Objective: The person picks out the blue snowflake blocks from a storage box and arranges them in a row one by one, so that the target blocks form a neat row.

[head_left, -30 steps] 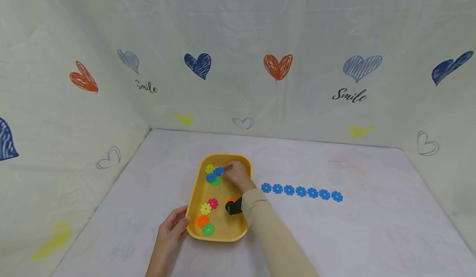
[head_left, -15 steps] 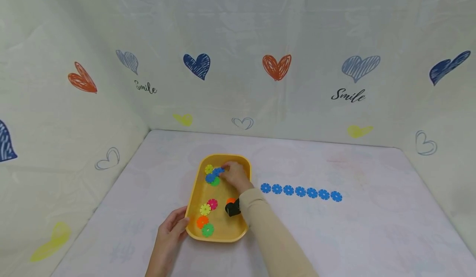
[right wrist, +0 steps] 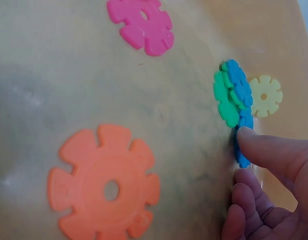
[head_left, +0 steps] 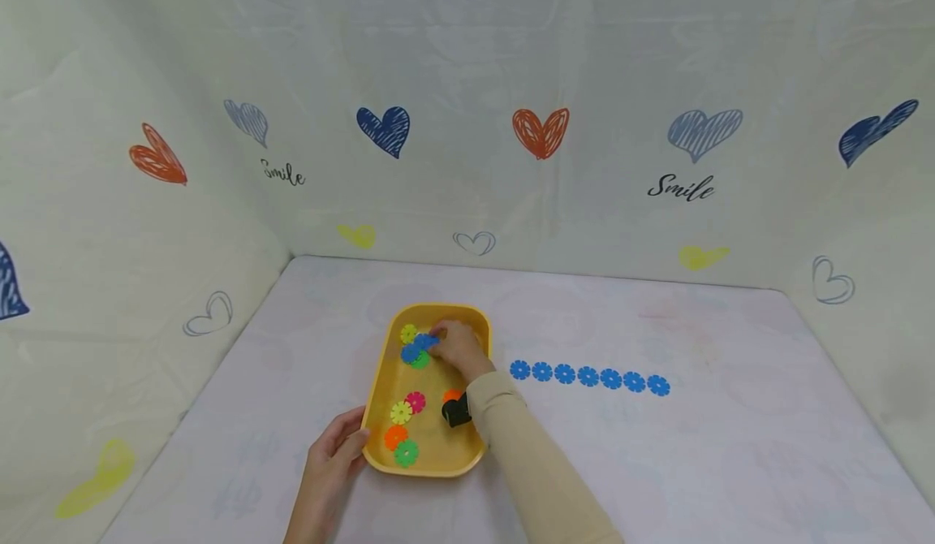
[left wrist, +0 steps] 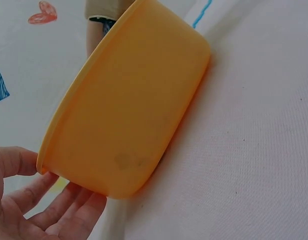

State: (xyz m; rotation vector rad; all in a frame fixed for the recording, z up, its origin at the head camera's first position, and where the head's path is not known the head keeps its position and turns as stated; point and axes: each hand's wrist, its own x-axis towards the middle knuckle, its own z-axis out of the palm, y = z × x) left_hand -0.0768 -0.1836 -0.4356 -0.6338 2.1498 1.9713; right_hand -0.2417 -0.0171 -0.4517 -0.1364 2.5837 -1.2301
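Note:
A yellow plastic tray [head_left: 438, 442] stands on the table. My left hand [head_left: 330, 455] holds its near left corner, thumb over the rim and fingers against the outer wall in the left wrist view. Inside the tray's far end, my right hand [head_left: 462, 347] pinches a blue notched plastic disc [right wrist: 242, 152], its thumb on the face. Another blue disc [right wrist: 239, 82] overlaps green ones [right wrist: 224, 102] just beyond, beside a pale yellow disc [right wrist: 265, 96]. Nearer lie pink [head_left: 415, 402], yellow [head_left: 401, 412], orange [head_left: 396, 437] and green [head_left: 406, 452] discs.
Right of the tray, several blue discs [head_left: 588, 376] form a straight row on the white tabletop [head_left: 694, 463]. Another orange disc [right wrist: 104, 185] lies in the tray below my right wrist, partly hidden by a black wrist device [head_left: 456, 411]. A heart-printed curtain [head_left: 467, 57] surrounds the table.
My right-hand fingers have shifted slightly at the blue discs, and the held one has tilted. My left hand keeps its hold on the tray. The head view has drifted slightly.

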